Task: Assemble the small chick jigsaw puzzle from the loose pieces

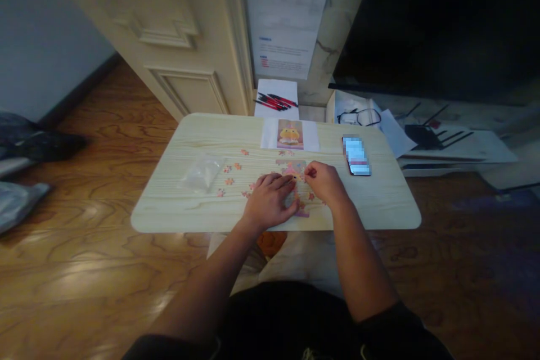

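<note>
A partly assembled jigsaw puzzle (291,167) lies on the small table, its middle covered by my hands. My left hand (272,196) rests flat across it, fingers stretched to the right and thumb apart. At the puzzle's right side, my right hand (324,181) has thumb and forefinger pinched together on a puzzle piece, mostly hidden by the fingers. Loose puzzle pieces (229,181) are scattered to the left, and another loose piece (311,196) lies below my right hand. Beyond the puzzle is a sheet with a printed picture (290,134) of a yellow figure.
A clear plastic bag (203,172) lies on the left of the pale table (169,202). A phone (356,156) with a lit screen is at the right. Red and black pens (276,102) lie on paper past the far edge, near glasses (367,117) and a large dark screen (442,28).
</note>
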Motion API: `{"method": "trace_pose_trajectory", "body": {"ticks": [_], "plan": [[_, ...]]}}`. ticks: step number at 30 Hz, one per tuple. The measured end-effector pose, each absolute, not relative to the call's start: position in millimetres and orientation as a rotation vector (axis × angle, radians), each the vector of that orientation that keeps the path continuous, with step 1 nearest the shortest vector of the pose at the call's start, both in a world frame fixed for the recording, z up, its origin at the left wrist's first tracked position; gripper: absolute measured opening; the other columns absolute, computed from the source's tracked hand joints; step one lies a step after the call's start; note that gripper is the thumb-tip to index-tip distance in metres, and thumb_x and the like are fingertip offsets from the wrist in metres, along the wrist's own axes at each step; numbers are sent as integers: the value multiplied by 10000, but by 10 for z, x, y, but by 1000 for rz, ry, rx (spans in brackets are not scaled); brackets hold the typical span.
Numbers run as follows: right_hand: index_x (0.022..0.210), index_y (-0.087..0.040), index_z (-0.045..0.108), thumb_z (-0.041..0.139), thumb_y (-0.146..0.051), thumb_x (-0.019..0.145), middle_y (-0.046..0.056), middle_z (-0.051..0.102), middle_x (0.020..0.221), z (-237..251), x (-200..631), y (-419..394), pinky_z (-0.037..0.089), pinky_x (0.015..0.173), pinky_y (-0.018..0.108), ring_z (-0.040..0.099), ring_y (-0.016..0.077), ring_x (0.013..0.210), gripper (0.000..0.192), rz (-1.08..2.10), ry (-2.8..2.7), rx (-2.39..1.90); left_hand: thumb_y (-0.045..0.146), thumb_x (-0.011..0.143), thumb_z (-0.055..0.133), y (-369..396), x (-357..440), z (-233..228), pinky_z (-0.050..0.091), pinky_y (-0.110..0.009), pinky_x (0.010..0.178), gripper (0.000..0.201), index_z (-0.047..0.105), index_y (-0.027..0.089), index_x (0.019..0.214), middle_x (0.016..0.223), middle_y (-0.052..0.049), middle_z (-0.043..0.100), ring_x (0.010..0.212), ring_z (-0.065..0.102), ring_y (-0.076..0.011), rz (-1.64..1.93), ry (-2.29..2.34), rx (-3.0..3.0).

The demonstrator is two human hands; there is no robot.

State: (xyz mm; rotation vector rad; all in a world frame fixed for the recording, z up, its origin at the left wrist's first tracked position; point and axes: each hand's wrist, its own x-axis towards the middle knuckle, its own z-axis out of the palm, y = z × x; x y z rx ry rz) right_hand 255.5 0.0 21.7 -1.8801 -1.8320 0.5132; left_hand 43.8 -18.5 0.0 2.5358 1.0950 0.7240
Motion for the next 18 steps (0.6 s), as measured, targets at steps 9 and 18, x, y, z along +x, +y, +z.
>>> {"method": "trace_pose_trajectory", "body": {"ticks": [9,18], "plan": [[813,-208,694,666,-132,851,3,722,782,178,2518,30,445,690,259,635,163,727,89,541,-1809,-1855,444,906,670,-188,440,-2,440,-545,1101,477,694,231,1331,1443,-54,657,1287,564,-335,694,1142,2553],[923,-205,733,644,-112,885,46,717,930,126,2698,-195,515,802,309,662,183,822,134,434,-1769,-1762,460,913,652,-197,438,17,438,-547,1082,472,675,228,1323,1452,-81,644,1287,573,-340,722,1163,2564]]}}
